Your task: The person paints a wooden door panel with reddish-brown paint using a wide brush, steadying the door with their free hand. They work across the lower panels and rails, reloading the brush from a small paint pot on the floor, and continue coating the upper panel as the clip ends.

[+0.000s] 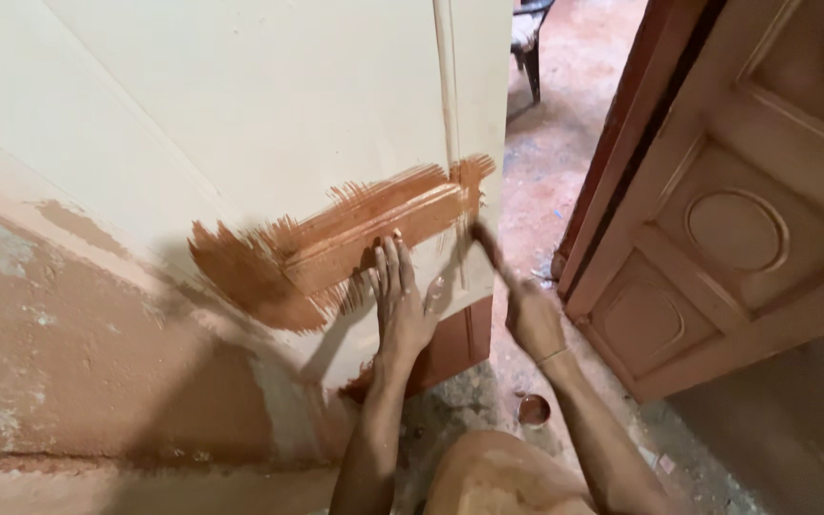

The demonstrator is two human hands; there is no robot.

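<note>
At frame centre, the left hand [402, 305] lay flat, fingers spread, bracing against the cream door panel [269, 114]. The right hand [531, 319], its grip closed around a paintbrush [490, 250], angled the bristles toward the brown-painted strip [374, 229]; a small paint tin [533, 410] sat on the floor below.

Open floor gap [545, 172] between cream door [269, 114] and carved door [746, 229], paint tin [533, 410] below.
</note>
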